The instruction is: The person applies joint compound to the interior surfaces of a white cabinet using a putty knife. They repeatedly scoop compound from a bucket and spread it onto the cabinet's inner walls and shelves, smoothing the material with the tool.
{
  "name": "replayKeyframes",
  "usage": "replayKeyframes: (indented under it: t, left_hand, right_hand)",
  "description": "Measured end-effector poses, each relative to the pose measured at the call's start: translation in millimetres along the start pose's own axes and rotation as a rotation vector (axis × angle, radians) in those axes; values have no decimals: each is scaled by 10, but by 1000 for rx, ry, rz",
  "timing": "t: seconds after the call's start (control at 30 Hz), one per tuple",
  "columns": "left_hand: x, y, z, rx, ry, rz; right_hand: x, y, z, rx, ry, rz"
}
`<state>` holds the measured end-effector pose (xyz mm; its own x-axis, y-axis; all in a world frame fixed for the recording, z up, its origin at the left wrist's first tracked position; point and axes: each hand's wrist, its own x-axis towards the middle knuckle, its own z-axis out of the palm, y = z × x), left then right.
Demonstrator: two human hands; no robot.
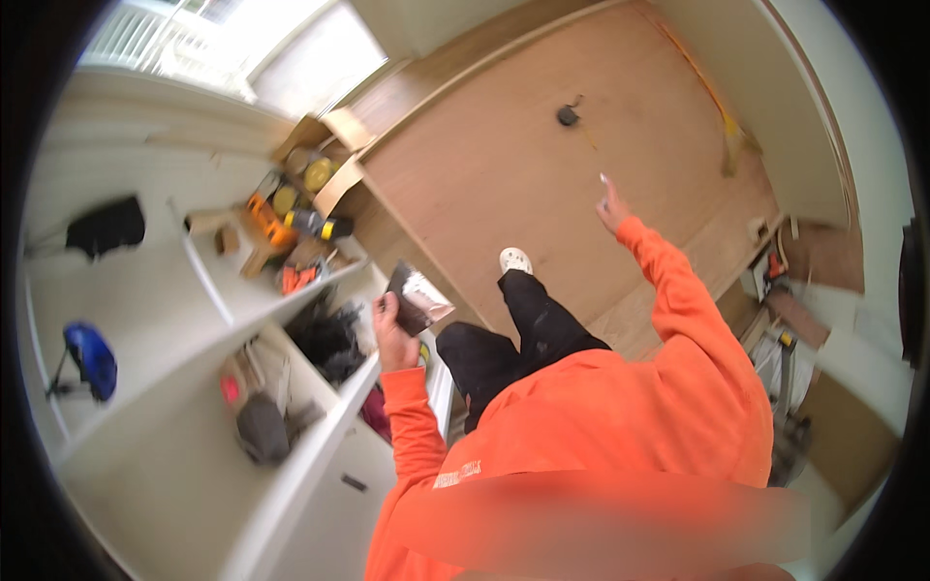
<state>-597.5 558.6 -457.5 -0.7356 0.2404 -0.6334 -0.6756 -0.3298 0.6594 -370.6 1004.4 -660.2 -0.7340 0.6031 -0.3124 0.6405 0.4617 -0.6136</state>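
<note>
Now we grip one dark flat sanding block (415,300) in our left hand (389,329) | our right hand (612,206) raised, fingers spread, holding nothing | one white shoe (515,259) on wood floor (484,165)

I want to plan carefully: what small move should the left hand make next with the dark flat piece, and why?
Probably lower the dark flat piece onto the white shelf. The left hand holds it just above the shelf edge, while the right hand is raised, far away and empty.
</note>
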Motion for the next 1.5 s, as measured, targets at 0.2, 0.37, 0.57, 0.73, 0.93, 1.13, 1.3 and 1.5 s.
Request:
replayKeyframes:
  t: [0.2, 0.37, 0.57, 0.73, 0.93, 1.13, 1.3, 1.5]
  left_hand:
    - [-784, 323, 648, -123, 246, 75]
    - [-1012, 450, 954, -191, 411, 174]
    - [-1197, 23, 1741, -311, 505, 426]
    - [-977, -452, 2771, -423, 592, 578]
    - [-1112, -143, 2881, -494, 773, 765]
    - [-1454, -176, 2651, -630, 920, 844]
    - [-1685, -267, 2633, -709, 993, 885]
    - [-1817, -337, 2656, -745, 1039, 909]
  right_hand:
    - [-571, -1197, 159, -1, -672, -130]
    - [-106, -2342, 209, 40, -803, -692]
    - [606, -3029, -517, 354, -822, -833]
    - [1094, -3363, -1632, 569, -854, -1150]
    - [895, -4342, -1719, 635, -1063, -1481]
    - [325, -4911, -1416, 489, -1321, -1654]
    - [31, -5031, -1224, 470, -1489, -1735]
    - [-196, -5117, -1113, 436, -1583, -1790]
